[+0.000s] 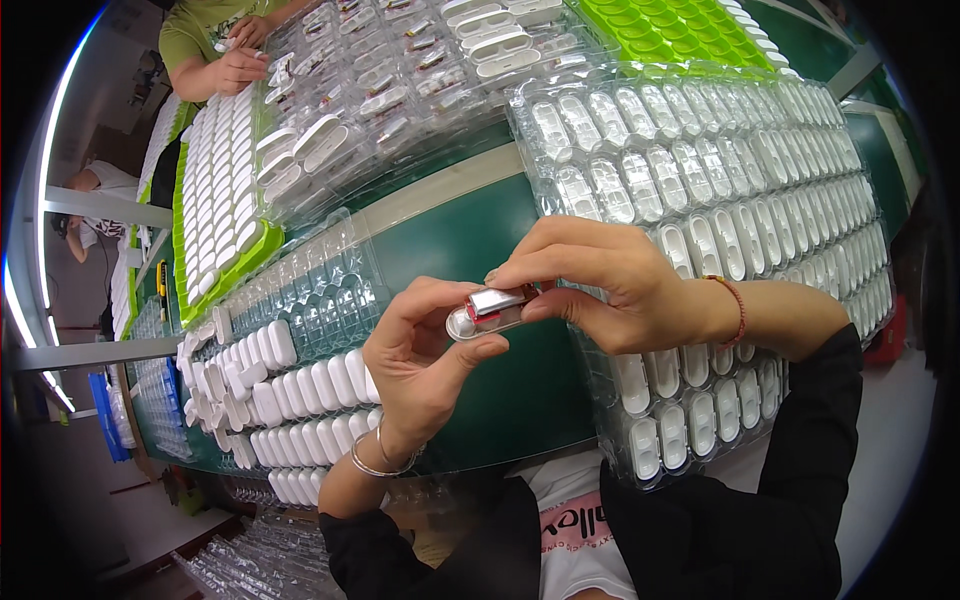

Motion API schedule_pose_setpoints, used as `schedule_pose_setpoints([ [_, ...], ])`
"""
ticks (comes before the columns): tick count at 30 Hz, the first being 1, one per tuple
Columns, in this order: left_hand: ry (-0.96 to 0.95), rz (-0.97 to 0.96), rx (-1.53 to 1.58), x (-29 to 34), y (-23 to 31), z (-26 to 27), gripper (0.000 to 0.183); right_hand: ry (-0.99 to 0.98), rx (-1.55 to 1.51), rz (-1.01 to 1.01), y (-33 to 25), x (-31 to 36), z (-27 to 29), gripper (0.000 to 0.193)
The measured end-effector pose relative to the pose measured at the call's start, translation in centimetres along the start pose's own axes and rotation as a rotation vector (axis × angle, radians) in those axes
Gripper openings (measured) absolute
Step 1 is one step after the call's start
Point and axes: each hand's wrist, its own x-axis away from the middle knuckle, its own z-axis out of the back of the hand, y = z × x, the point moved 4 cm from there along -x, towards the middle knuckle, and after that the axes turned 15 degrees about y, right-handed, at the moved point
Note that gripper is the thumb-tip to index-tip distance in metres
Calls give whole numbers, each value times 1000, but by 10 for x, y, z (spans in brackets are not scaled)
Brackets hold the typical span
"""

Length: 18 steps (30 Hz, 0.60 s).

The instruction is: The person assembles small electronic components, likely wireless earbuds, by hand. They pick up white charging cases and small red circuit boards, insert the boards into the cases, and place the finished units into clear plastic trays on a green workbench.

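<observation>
Over the green table, both hands meet at a small pale oval case part point(463, 324). On it sits a silver rectangular cell point(497, 300) with red edging. My left hand point(420, 350) is closed on the part's left end, thumb below and fingers above. At the other end, my right hand point(600, 280) pinches the cell and the part between thumb and fingertips. Its fingers hide that end, so whether the cell lies fully inside cannot be seen.
A clear tray point(520, 110) of pale oval shells stands at right. Left lies another clear tray point(340, 270) with white shells point(320, 385). Farther back are a tray of shells with small parts point(400, 100) and green trays point(265, 245). A co-worker's hands point(240, 65) work at upper left.
</observation>
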Motion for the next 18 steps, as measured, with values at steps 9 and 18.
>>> schedule_pose_setpoints([
  [9,-25,-44,-17,-3,-1,0,35,6,5,25,0,1,-1,36],
  [18,-4,-63,24,0,0,2,25,3,30,71,-5,2,-2,44],
])
